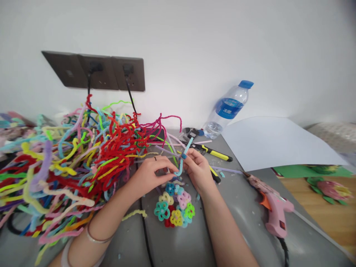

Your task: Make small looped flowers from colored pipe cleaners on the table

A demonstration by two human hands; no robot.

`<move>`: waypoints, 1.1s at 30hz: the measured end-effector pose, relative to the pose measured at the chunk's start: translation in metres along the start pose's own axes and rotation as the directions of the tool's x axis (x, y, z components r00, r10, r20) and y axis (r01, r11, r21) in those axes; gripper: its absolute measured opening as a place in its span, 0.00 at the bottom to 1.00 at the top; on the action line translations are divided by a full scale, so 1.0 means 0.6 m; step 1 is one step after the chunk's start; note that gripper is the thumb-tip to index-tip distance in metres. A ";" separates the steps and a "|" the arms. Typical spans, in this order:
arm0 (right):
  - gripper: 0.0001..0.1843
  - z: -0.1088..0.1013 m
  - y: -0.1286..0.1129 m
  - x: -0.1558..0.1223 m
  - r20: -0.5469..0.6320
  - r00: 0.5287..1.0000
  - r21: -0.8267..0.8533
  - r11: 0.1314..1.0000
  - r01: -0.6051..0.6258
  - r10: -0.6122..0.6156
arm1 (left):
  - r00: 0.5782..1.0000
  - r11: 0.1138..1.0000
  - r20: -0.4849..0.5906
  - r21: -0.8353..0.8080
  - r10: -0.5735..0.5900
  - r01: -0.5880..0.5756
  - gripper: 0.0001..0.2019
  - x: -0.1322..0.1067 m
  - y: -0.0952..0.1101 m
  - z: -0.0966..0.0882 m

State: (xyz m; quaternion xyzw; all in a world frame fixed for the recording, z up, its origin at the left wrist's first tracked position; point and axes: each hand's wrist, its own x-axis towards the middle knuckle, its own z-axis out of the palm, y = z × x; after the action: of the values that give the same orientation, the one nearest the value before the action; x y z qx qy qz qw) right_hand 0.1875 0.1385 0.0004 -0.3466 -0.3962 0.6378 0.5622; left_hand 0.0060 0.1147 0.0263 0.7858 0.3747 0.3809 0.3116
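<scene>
A light blue pipe cleaner (188,145), bent into a hook at its lower end, is held between my two hands. My left hand (155,168) pinches the bent end with thumb and fingertips. With thumb and curled fingers, my right hand (197,168) grips the straight part, whose tip points up. Just below my hands lies a cluster of small pipe cleaner flowers (175,218) in teal, yellow, pink, green and blue. Behind my right hand are pliers with yellow and black handles (217,152).
A big tangled heap of pipe cleaners (111,144) covers the left side. A tilted water bottle (226,109) leans on the wall. To the right are a pink glue gun (276,213), a white paper sheet (278,142) and a pink flower (332,190). A black cable (144,230) crosses the grey table.
</scene>
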 end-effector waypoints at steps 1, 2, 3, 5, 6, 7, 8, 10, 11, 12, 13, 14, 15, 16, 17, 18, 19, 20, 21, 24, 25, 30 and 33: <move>0.16 0.000 0.000 0.000 0.003 1.000 -0.002 1.000 -0.001 0.001 | 1.000 1.000 0.010 0.001 -0.001 0.001 0.06 0.000 0.000 0.000; 0.16 0.000 0.000 -0.001 0.007 1.000 -0.005 1.000 -0.001 0.001 | 1.000 1.000 0.020 0.002 -0.004 0.004 0.05 -0.001 0.000 0.000; 0.16 0.000 0.000 -0.001 0.011 1.000 -0.008 1.000 -0.002 0.002 | 1.000 1.000 0.029 0.002 -0.007 0.007 0.05 -0.001 0.000 0.000; 0.15 0.000 0.000 -0.002 0.020 1.000 -0.014 1.000 -0.003 0.003 | 0.999 1.000 0.042 -0.001 -0.012 0.012 0.03 -0.001 0.001 0.000; 0.15 0.000 0.000 -0.002 0.023 1.000 -0.016 1.000 -0.003 0.003 | 0.999 1.000 0.046 -0.001 -0.013 0.013 0.03 -0.001 0.001 0.000; 0.15 0.001 0.000 -0.002 0.025 1.000 -0.016 1.000 -0.003 0.003 | 0.999 1.000 0.047 0.000 -0.011 0.011 0.03 -0.001 0.001 -0.001; 0.15 0.001 -0.001 -0.002 0.026 1.000 -0.016 1.000 -0.003 0.004 | 0.999 1.000 0.047 0.002 -0.007 0.007 0.02 -0.001 0.002 -0.001; 0.15 0.001 -0.001 -0.002 0.025 1.000 -0.011 1.000 -0.005 0.006 | 0.999 1.000 0.042 0.006 0.007 -0.007 0.02 -0.001 0.002 -0.001; 0.15 0.002 -0.001 -0.002 0.023 1.000 -0.008 1.000 -0.007 0.007 | 0.999 1.000 0.040 0.007 0.012 -0.012 0.01 -0.001 0.002 -0.001; 0.16 0.002 -0.002 -0.001 0.020 1.000 -0.005 1.000 -0.009 0.009 | 0.999 1.000 0.037 0.008 0.014 -0.014 0.01 -0.001 0.001 -0.001; 0.16 0.003 -0.002 -0.001 0.017 1.000 -0.002 1.000 -0.011 0.012 | 0.999 1.000 0.033 0.009 0.013 -0.014 0.01 -0.001 0.001 -0.001; 0.16 0.003 -0.003 -0.001 0.013 1.000 0.000 1.000 -0.013 0.013 | 0.999 1.000 0.029 0.012 0.013 -0.013 0.01 -0.002 0.001 -0.001; 0.16 0.004 -0.004 -0.001 0.009 1.000 0.002 1.000 -0.014 0.014 | 1.000 1.000 0.023 0.014 0.014 -0.014 0.02 -0.002 0.001 -0.001; 0.17 0.005 -0.004 -0.001 0.005 1.000 0.005 1.000 -0.014 0.014 | 1.000 1.000 0.018 0.017 0.017 -0.017 0.02 -0.002 0.001 -0.001; 0.17 0.005 -0.005 -0.002 0.002 1.000 0.009 1.000 -0.014 0.014 | 1.000 1.000 0.010 0.020 0.023 -0.023 0.02 -0.002 0.001 -0.001; 0.17 0.006 -0.006 -0.002 -0.001 1.000 0.012 1.000 -0.013 0.013 | 1.000 0.999 0.003 0.021 0.030 -0.030 0.02 -0.001 0.001 -0.001; 0.17 0.006 -0.006 -0.002 -0.003 1.000 0.016 1.000 -0.013 0.013 | 0.999 0.999 -0.003 0.022 0.038 -0.038 0.03 -0.001 0.001 -0.001; 0.17 0.006 -0.007 -0.003 -0.005 1.000 0.020 1.000 -0.013 0.014 | 0.999 0.999 -0.011 0.024 0.048 -0.048 0.03 -0.001 0.001 -0.002; 0.17 0.006 -0.008 -0.003 -0.007 1.000 0.023 1.000 -0.013 0.013 | 0.998 0.998 -0.019 0.028 0.060 -0.060 0.03 0.000 0.001 -0.002; 0.17 0.006 -0.010 -0.004 -0.014 1.000 0.030 1.000 -0.005 0.005 | 0.996 0.996 -0.044 0.042 0.084 -0.082 0.04 0.001 0.001 -0.003; 0.17 0.007 -0.011 -0.004 -0.017 1.000 0.031 1.000 0.000 0.000 | 0.995 0.996 -0.055 0.046 0.081 -0.079 0.04 0.001 0.001 -0.003; 0.18 0.007 -0.014 -0.004 -0.029 0.999 0.029 0.999 0.038 -0.037 | 0.995 0.998 -0.101 0.053 -0.010 0.015 0.03 0.003 0.000 -0.005; 0.17 0.007 -0.013 -0.004 -0.024 0.998 0.010 0.998 0.062 -0.062 | 0.988 0.997 -0.127 0.001 -0.082 0.083 0.05 0.005 -0.001 -0.006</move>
State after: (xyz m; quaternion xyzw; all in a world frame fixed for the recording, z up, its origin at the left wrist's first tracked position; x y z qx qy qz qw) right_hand 0.1878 0.1359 0.0091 -0.3386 -0.3964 0.6180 0.5885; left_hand 0.0040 0.1182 0.0287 0.7447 0.4271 0.4159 0.3002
